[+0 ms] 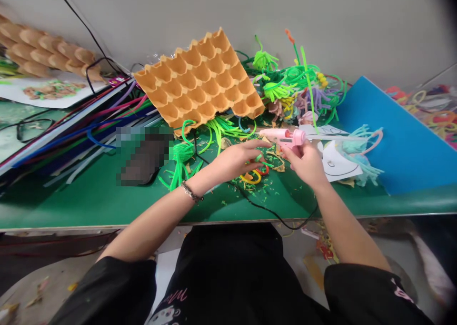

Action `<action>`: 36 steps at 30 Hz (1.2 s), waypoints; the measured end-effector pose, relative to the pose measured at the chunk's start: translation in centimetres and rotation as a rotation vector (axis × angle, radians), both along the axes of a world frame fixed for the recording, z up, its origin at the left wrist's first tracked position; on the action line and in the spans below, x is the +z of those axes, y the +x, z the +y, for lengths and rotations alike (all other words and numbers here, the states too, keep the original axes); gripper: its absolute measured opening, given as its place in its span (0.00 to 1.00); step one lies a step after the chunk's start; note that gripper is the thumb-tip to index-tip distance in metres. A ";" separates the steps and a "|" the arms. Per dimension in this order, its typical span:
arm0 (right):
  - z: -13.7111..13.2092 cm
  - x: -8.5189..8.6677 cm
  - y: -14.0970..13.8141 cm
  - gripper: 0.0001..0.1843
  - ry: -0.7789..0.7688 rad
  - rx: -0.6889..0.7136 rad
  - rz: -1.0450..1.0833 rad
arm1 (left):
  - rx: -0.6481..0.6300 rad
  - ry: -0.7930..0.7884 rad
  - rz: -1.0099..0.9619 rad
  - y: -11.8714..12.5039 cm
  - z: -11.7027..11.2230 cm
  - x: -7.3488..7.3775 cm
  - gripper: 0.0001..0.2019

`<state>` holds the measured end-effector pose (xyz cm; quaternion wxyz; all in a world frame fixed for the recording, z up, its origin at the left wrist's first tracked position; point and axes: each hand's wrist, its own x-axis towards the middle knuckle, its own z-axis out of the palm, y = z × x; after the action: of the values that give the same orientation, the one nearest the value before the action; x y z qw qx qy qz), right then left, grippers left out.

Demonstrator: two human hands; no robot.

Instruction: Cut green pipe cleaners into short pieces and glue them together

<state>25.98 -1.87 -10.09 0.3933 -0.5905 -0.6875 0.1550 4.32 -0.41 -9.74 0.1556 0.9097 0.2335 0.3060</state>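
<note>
My right hand is wrapped round the grip of a pink hot glue gun, whose nozzle points left. Facing it, my left hand is closed with a short piece of green pipe cleaner at its fingertips. Just beneath the left fingers, a yellow pipe cleaner loop and a red one lie on the green table. A black cord sags between the hands towards the table's front edge. To the left of my left wrist sits a green pipe cleaner bundle.
A cardboard egg tray leans at the back, beside piled colourful pipe cleaner tassels. A blue board and white paper cutouts are on the right. Long pipe cleaners and a blurred dark object lie left.
</note>
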 end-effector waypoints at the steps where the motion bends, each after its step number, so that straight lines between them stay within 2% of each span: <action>1: -0.2 0.2 0.0 0.19 -0.001 -0.001 0.003 | 0.035 0.069 0.047 0.2 0.2 -0.3 0.07; 4: -0.4 0.3 0.0 0.19 0.003 0.003 0.031 | 0.156 0.270 0.159 0.6 0.5 -1.0 0.08; 7: -0.5 0.1 0.2 0.20 0.010 0.015 0.047 | 0.179 0.407 0.225 0.9 0.2 -1.0 0.09; 10: -0.5 -0.1 0.3 0.21 0.011 0.016 0.051 | 0.168 0.473 0.259 1.1 -0.1 -0.6 0.10; 16: -0.6 0.1 0.7 0.18 -0.079 -0.027 0.074 | 0.237 0.558 0.338 -0.1 -0.2 -0.4 0.09; 20: -0.7 0.6 0.5 0.21 -0.160 0.005 0.190 | 0.249 0.522 0.381 -1.2 -0.6 0.1 0.08; 24: -0.8 0.9 0.2 0.21 -0.154 0.012 0.196 | 0.250 0.416 0.328 -1.5 -0.9 0.7 0.09; 27: -0.9 0.9 0.0 0.22 -0.145 0.028 0.201 | 0.226 0.379 0.312 -1.3 -0.7 0.6 0.11; 32: -0.8 0.9 0.2 0.21 -0.161 0.024 0.232 | 0.190 0.342 0.413 -1.0 -0.6 0.1 0.11; 36: -0.7 0.8 0.4 0.21 -0.162 -0.004 0.214 | 0.180 0.279 0.389 -1.3 -0.8 0.4 0.10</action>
<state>26.40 -2.61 -9.25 0.4156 -0.6020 -0.6256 0.2711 3.02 -1.22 -9.36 -0.0473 0.9398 0.2944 0.1672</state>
